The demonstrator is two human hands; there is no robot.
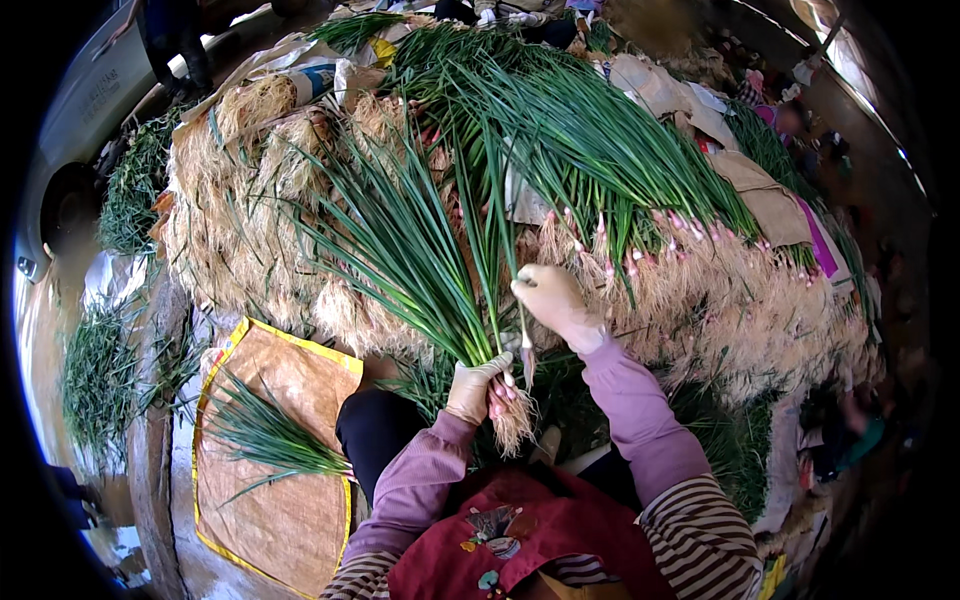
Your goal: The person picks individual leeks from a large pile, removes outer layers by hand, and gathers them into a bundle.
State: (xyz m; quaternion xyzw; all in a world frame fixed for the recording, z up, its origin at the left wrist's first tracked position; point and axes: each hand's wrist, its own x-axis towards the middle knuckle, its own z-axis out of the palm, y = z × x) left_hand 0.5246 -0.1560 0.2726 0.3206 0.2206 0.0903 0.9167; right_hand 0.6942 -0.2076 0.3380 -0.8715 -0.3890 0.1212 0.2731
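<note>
My left hand (472,388), in a pale glove, is closed round a bunch of green onions (430,275) just above their pinkish bulbs. The long green leaves fan up and to the left, and the roots hang below my fist. To the right of the bunch, my gloved right hand (552,300) pinches a single green onion (527,350) by its stalk. Its pale bulb points down beside the bunch, apart from the other bulbs. Beyond both hands rises a large heap of green onions (620,150), with bulbs and tan roots toward me on the right.
On the left a tan mat with yellow edging (275,345) bears a small bunch of green onions (275,440). Loose green leaves (100,370) lie at the far left. A vehicle (85,120) and a standing person (175,40) are at the upper left. Other people are at the right rim.
</note>
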